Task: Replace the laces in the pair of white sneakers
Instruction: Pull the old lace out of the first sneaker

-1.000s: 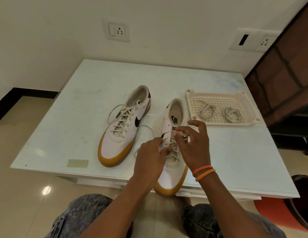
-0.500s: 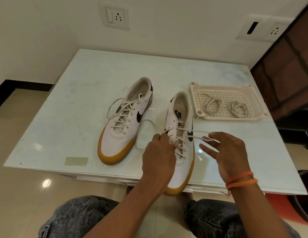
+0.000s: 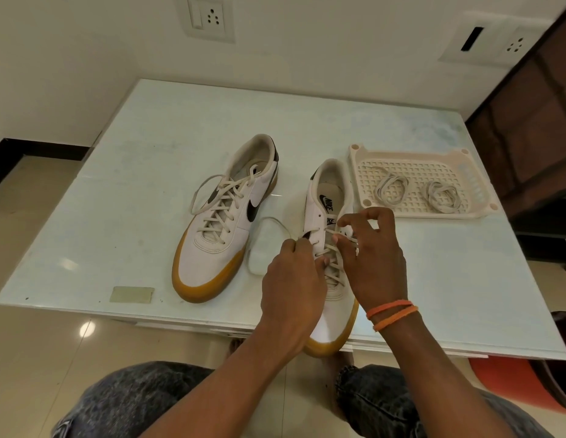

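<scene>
The right sneaker (image 3: 330,213) lies at the table's (image 3: 149,159) 6 o'clock edge, its gum toe overhanging the rim, and that is the first hazard: a firm tug toward the person could drag it off. The left hand (image 3: 291,289) pinches the old lace (image 3: 277,221) at the eyelets on its 9 o'clock side, while the right hand (image 3: 375,257) curls its fingertips round a crossing near the tongue. Pulling both at once could cinch the lace in the eyelets instead of freeing it. The slack loop trailing toward the left sneaker (image 3: 226,222) at 10 o'clock might snag there. The two coiled replacement laces (image 3: 390,188) wait in the perforated tray (image 3: 354,159) at 2 o'clock, untouched; old and new look alike and could get mixed.
</scene>
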`<state>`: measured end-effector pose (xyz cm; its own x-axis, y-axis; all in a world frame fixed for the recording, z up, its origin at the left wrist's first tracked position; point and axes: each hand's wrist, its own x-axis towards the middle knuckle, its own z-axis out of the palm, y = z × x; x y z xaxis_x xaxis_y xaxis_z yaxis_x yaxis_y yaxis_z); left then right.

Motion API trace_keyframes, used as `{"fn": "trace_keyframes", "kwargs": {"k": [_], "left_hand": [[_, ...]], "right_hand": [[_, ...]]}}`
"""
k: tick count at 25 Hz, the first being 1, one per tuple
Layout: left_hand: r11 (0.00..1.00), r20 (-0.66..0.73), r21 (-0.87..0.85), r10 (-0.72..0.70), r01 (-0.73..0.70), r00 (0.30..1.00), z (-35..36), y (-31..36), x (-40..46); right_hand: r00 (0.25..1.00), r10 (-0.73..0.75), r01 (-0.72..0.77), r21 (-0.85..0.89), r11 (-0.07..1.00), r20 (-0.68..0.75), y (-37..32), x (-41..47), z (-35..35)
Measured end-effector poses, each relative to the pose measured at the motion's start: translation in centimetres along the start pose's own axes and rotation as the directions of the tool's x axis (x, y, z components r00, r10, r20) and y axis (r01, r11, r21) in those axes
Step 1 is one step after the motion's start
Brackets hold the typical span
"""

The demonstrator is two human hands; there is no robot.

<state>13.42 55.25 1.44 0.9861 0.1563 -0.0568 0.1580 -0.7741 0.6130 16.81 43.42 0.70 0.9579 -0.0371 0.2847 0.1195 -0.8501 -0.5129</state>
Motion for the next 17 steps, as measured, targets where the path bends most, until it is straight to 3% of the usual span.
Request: {"fn": "trace_keyframes", "kwargs": {"k": [3,8,13,15,17], "left_hand": [[1.0,0.006,0.028,-0.004,0.004,1.0,0.1,0.1,0.0],[0.999,0.016,0.031,0.008,-0.008,1.0,0.1,0.2,-0.2],[1.0,0.024,0.026,0.014,-0.014,1.0,0.0,0.1,-0.2],[1.0,0.029,0.024,0.019,-0.02,0.999,0.0,0.0,-0.1],[1.0,0.034,0.022,0.02,-0.021,0.999,0.1,0.0,0.0]], "right_hand": [[0.997,-0.069,0.071,-0.055,0.996,0.041,0.0,0.3,0.0],[0.97,0.215,-0.22,0.037,0.975,0.118,2.3,2.0,-3.1],[0.906,0.381,-0.365,-0.117,0.924,0.182,6.3,2.4,-5.5],[0.919,0.329,-0.33,-0.032,0.943,0.216,5.3,2.3,-4.6],[0.951,0.235,-0.27,0.173,0.947,0.199,3.1,2.2,-3.2]]}}
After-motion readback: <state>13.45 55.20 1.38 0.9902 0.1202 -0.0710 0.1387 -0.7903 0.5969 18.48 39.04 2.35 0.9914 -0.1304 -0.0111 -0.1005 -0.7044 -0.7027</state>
